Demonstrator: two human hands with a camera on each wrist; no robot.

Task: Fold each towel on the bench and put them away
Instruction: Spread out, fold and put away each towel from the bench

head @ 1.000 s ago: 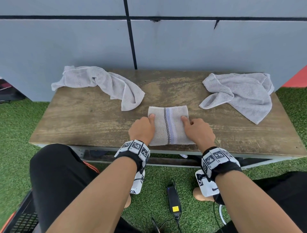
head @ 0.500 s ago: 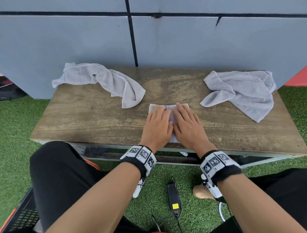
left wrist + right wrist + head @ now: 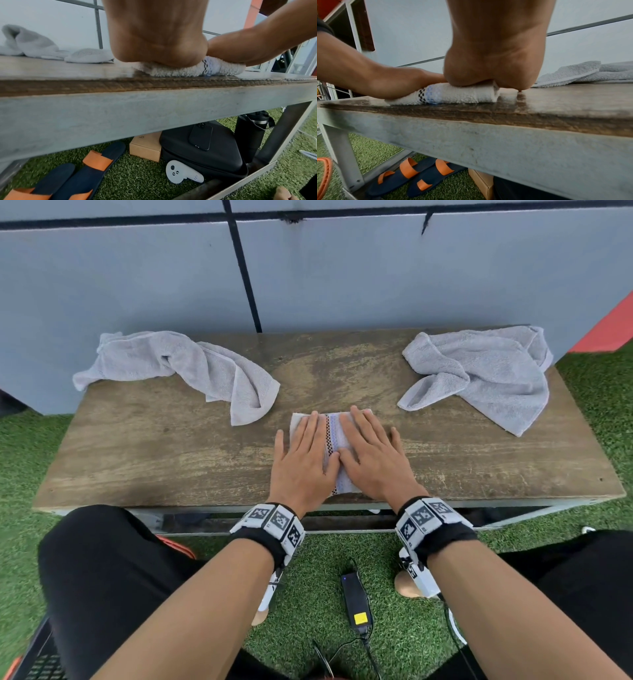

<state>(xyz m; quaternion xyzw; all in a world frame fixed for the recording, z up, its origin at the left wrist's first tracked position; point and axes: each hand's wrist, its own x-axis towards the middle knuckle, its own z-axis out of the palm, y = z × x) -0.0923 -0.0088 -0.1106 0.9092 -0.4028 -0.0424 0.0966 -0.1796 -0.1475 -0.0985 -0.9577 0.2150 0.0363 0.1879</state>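
Observation:
A small folded white towel point(image 3: 334, 436) with a checkered and blue stripe lies near the front edge of the wooden bench point(image 3: 171, 460). My left hand point(image 3: 305, 453) presses flat on its left half and my right hand point(image 3: 371, 453) presses flat on its right half, fingers straight. The wrist views show the palm heels squashing the folded white towel point(image 3: 171, 70) point(image 3: 462, 94). A crumpled grey towel point(image 3: 191, 368) lies at the back left of the bench. Another crumpled grey towel point(image 3: 486, 371) lies at the back right.
A grey panelled wall stands right behind the bench. On the green turf under the bench are sandals point(image 3: 85, 170), a cardboard box point(image 3: 145, 147), a black bag point(image 3: 202, 151) and a white controller point(image 3: 181, 174). A black power adapter point(image 3: 356, 601) lies between my legs.
My hands went from pinching the folded towel's sides with curled fingers to lying flat on top of it, then slid slightly apart, uncovering the stripe.

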